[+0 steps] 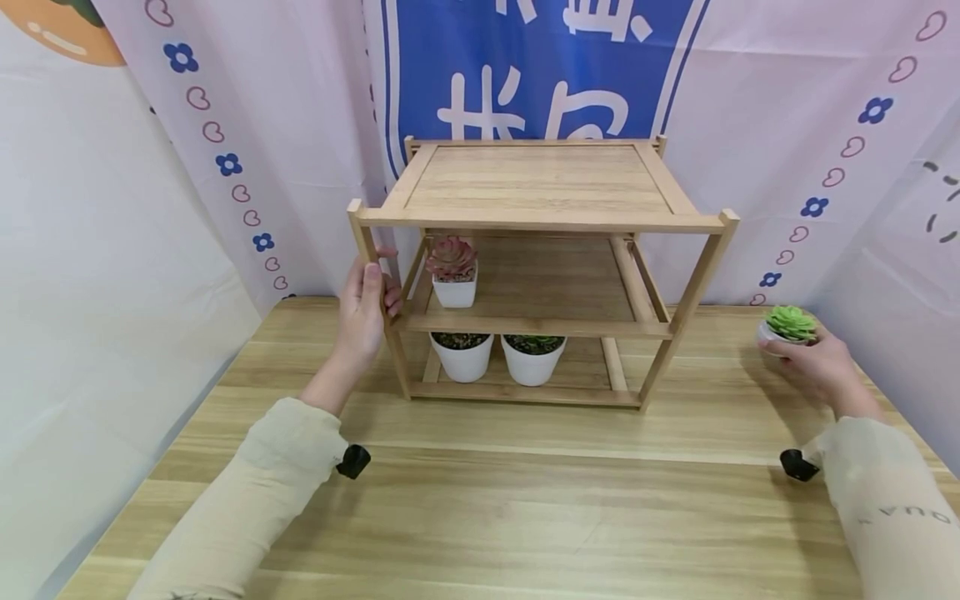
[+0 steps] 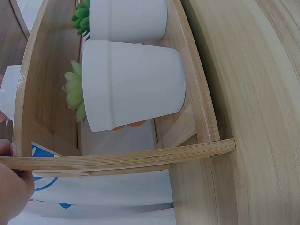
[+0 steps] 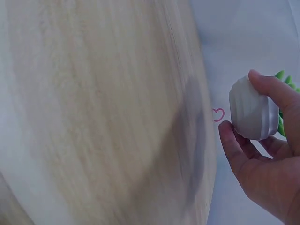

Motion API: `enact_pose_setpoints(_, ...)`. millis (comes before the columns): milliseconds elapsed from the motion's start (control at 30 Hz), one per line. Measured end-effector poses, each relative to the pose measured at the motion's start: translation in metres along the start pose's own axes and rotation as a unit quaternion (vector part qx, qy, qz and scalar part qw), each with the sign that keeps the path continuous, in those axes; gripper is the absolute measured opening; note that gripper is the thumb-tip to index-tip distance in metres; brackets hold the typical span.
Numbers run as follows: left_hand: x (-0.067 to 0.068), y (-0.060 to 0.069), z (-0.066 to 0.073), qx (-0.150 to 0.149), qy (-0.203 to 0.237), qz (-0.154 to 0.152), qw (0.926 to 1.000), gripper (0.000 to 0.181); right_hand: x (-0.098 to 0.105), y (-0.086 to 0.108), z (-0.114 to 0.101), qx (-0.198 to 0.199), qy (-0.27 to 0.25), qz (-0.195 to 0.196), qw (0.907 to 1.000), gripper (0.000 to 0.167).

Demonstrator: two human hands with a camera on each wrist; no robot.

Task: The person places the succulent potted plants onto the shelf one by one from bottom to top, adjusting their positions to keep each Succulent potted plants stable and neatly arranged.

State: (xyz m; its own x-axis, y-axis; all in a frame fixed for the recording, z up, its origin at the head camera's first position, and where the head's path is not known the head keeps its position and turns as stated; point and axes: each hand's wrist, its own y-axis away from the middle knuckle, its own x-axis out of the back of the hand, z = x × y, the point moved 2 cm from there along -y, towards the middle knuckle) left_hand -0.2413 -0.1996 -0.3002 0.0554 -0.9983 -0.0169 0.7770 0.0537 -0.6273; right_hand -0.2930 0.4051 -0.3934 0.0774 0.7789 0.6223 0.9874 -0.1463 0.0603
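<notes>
My left hand point(image 1: 363, 308) grips the left front post of a wooden shelf rack point(image 1: 540, 218), fingers curled round it near the middle tier. Over at the far right, my right hand point(image 1: 825, 367) pinches a green potted succulent point(image 3: 253, 110) by its small white ribbed pot, held above the tabletop. A reddish succulent point(image 1: 453, 271) in a square white pot stands on the middle tier, at its left. On the bottom tier two round white pots, the left pot point(image 1: 463, 360) and the right pot point(image 1: 534, 363), stand side by side; green leaves show in the left wrist view.
The rack stands on a wood-grain table point(image 1: 525, 500) towards its back edge. Behind hangs a pale curtain point(image 1: 315, 125) with a blue printed panel point(image 1: 540, 58). White fabric walls flank both sides. A black wrist camera point(image 1: 353, 461) sticks out from the left sleeve.
</notes>
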Motion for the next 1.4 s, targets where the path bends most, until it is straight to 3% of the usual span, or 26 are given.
enact_pose_setpoints(233, 0.001, 0.000, -0.002, -0.002, -0.009, 0.002, 1.0000, 0.051, -0.002, 0.003, -0.006, 0.031, -0.071, -0.012, 0.9969, 0.082)
enact_pose_setpoints(367, 0.001, -0.001, -0.003, -0.003, -0.006, 0.003, 1.0000, 0.053, -0.003, 0.004, -0.011, 0.046, -0.115, -0.024, 0.9920, 0.067)
enact_pose_setpoints(533, 0.001, 0.000, -0.002, -0.002, -0.004, 0.004, 1.0000, 0.055, -0.004, 0.006, -0.018, 0.060, -0.197, -0.046, 0.9775, 0.047)
enact_pose_setpoints(733, 0.001, 0.000, 0.000, -0.001, -0.003, 0.001, 1.0000, 0.049, -0.006, 0.008, -0.024, 0.057, -0.257, -0.069, 0.9621, 0.046)
enact_pose_setpoints(800, 0.000, 0.000, 0.000, 0.000, -0.002, 0.001, 1.0000, 0.050, -0.007, 0.009, -0.026, 0.059, -0.243, -0.072, 0.9657, 0.046)
enact_pose_setpoints(933, 0.000, 0.000, 0.000, 0.000, -0.004, 0.001, 1.0000, 0.051, -0.007, 0.014, -0.030, 0.069, -0.142, -0.058, 0.9858, 0.047)
enact_pose_setpoints(1000, 0.000, 0.000, 0.000, 0.000, -0.006, 0.002, 1.0000, 0.052, -0.007, 0.016, -0.032, 0.082, -0.090, -0.052, 0.9912, 0.048)
enact_pose_setpoints(1233, 0.000, 0.000, -0.001, -0.001, -0.008, 0.005, 1.0000, 0.054, -0.010, 0.020, -0.036, 0.149, -0.075, -0.069, 0.9836, 0.042)
enact_pose_setpoints(1333, 0.000, 0.000, -0.002, -0.004, -0.007, 0.006, 0.9999, 0.054, -0.010, 0.022, -0.037, 0.150, -0.055, -0.070, 0.9846, 0.044)
enact_pose_setpoints(1400, 0.000, -0.001, -0.002, -0.007, -0.004, 0.007, 0.9999, 0.056, -0.010, 0.025, -0.038, 0.136, -0.042, -0.080, 0.9866, 0.055)
